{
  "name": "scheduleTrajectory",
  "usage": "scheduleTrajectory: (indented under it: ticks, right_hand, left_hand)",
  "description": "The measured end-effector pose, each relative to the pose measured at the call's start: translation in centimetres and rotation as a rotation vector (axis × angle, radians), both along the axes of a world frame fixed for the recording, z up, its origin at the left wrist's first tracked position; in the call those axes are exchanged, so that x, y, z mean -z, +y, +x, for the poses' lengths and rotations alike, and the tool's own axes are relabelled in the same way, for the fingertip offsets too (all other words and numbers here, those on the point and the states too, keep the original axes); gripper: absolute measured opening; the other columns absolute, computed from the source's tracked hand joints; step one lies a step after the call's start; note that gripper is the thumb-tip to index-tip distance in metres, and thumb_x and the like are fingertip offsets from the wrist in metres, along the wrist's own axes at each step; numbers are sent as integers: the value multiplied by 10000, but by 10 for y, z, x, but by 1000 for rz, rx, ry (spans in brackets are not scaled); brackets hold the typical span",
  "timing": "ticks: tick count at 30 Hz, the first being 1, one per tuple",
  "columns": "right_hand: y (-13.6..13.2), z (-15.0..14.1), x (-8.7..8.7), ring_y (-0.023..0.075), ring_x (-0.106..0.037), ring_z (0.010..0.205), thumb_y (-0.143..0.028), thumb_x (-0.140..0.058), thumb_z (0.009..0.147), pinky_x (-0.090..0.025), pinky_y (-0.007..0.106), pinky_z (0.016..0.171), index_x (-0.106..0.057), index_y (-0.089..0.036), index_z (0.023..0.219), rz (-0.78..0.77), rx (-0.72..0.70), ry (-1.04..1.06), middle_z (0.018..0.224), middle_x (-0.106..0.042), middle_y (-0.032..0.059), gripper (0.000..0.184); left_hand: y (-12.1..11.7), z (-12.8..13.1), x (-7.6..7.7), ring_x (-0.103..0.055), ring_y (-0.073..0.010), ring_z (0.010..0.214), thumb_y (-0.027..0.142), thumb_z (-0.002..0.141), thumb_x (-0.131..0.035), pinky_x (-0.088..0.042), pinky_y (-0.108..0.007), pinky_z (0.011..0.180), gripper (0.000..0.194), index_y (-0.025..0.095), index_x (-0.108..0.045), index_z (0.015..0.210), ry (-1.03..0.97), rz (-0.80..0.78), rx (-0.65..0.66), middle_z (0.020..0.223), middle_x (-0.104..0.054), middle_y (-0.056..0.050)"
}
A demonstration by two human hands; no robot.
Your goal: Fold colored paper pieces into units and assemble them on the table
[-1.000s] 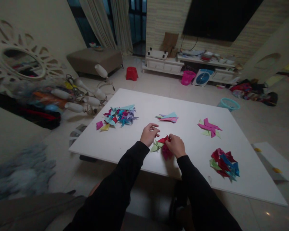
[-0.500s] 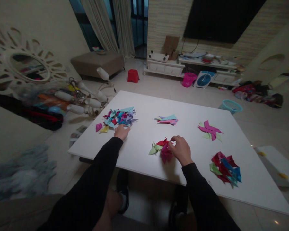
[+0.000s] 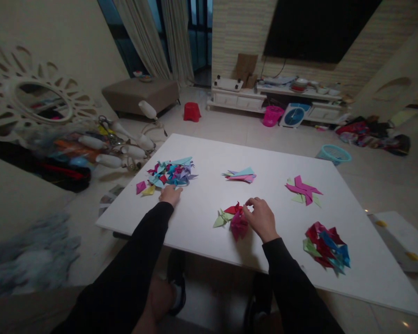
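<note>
My right hand [image 3: 261, 218] pinches a magenta paper crane [image 3: 238, 226] between thumb and fingers, just above the white table [image 3: 202, 218]. Beside that crane lie a red paper crane [image 3: 231, 209] and a light green paper crane [image 3: 223, 218], partly overlapping it. On the left, my left hand [image 3: 170, 195] reaches to the near edge of a pile of folded paper cranes [image 3: 170, 171] in blue, purple, teal and magenta. Its thumb stands apart from the fingers, and the fingertips touch the pile's edge. A yellow folded piece [image 3: 148, 190] and a magenta folded square [image 3: 141, 187] lie left of this hand.
Folded paper strips [image 3: 242, 175] lie mid-table. Pink and green folded pieces [image 3: 303, 189] lie farther right, with a ring of red, blue and green folded paper [image 3: 327, 246] nearer me. A lamp with white shades [image 3: 128, 150] stands beyond the left edge, a teal basket [image 3: 333, 153] beyond the far right.
My left hand has shifted slightly left and toward me along the pile's near edge. The right hand keeps its pinch on the magenta crane, almost unmoved. The view has tilted slightly.
</note>
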State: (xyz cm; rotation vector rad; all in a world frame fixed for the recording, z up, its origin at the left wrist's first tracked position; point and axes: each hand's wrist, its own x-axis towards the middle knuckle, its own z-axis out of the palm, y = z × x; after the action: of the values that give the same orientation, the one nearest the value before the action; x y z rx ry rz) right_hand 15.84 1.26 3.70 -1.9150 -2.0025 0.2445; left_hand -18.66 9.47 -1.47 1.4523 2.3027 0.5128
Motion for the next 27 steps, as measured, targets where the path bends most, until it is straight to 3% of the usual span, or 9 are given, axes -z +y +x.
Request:
scheduleTrajectory:
  ticks: [4,7,10,14,17,21,27]
  right_hand:
    - [-5,-2,-6,207,-554,858,-289,-562,901,-362,315,716,-641,-202,810,31,-18,38,871,-647,48,148]
    - [-11,-4,-9,207,-554,849,-293,-547,914,-378,321,736,-625,-203,789,67,-38,81,853,-640,46,172]
    - [-16,-5,-10,210,-553,844,-277,-548,910,-393,329,755,-614,-204,779,104,-59,123,844,-639,46,163]
    - [-17,-3,-11,212,-554,832,-243,-558,892,-409,341,768,-604,-207,773,167,-77,200,830,-635,44,133]
    - [-16,-4,-13,214,-565,844,-223,-561,888,-429,339,766,-616,-207,807,212,-111,282,842,-636,47,98]
    - [-13,-11,-15,220,-574,900,-197,-574,891,-461,347,802,-659,-204,921,242,-228,344,924,-635,62,90]
    - [-3,-13,-6,235,-562,939,-198,-619,885,-467,359,838,-676,-206,945,139,-332,260,931,-612,63,83]
  left_hand:
    - [-9,18,-28,-546,-393,1236,361,823,-611,-368,-559,1028,310,196,-741,1052,42,61,-19,1176,-709,-153]
    - [-21,43,-50,-610,-350,1127,293,828,-634,-340,-544,1020,160,216,-757,897,13,197,125,1025,-753,-97]
    - [-34,72,-61,-622,-308,1075,252,810,-681,-347,-494,980,59,218,-730,815,-33,316,319,964,-752,-61]
    - [-50,103,-65,-627,-245,965,235,802,-710,-335,-436,938,57,207,-661,808,-56,337,567,909,-721,-27]
    - [-60,118,-66,-626,-210,941,216,823,-689,-312,-412,929,135,210,-600,924,-68,356,710,922,-715,-5]
    - [-65,131,-65,-610,-216,998,179,845,-645,-276,-426,956,277,230,-537,1095,-17,363,874,925,-722,4]
    - [-56,147,-61,-588,-233,1045,173,877,-591,-274,-440,985,400,246,-504,1260,2,366,1018,1002,-712,-31]
